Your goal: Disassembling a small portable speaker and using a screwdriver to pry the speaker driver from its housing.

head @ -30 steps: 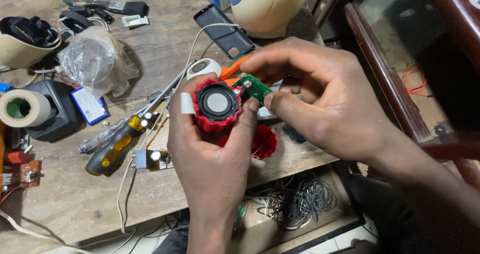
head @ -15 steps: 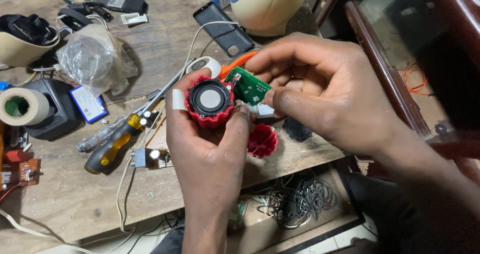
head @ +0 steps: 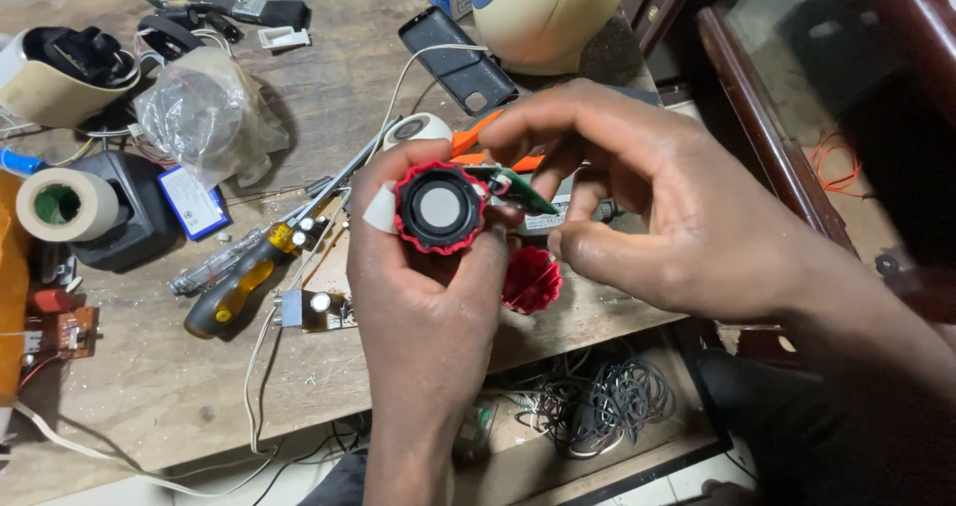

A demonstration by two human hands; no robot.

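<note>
A clear plastic bag (head: pixel 207 118) lies crumpled on the wooden counter (head: pixel 169 386); what it holds cannot be told. The small round speaker (head: pixel 438 208), red-rimmed with a black ring and grey centre, is held above the counter's near edge, face up toward the camera. The left hand (head: pixel 423 297) has its grip wrapped around the speaker. The right hand (head: pixel 647 207) pinches a green circuit board (head: pixel 518 189) touching the speaker's right side. A red ribbed cap (head: pixel 531 279) lies just below. A yellow-handled screwdriver (head: pixel 244 277), a tape roll (head: pixel 68 203) and a black phone (head: pixel 458 60) lie well apart.
</note>
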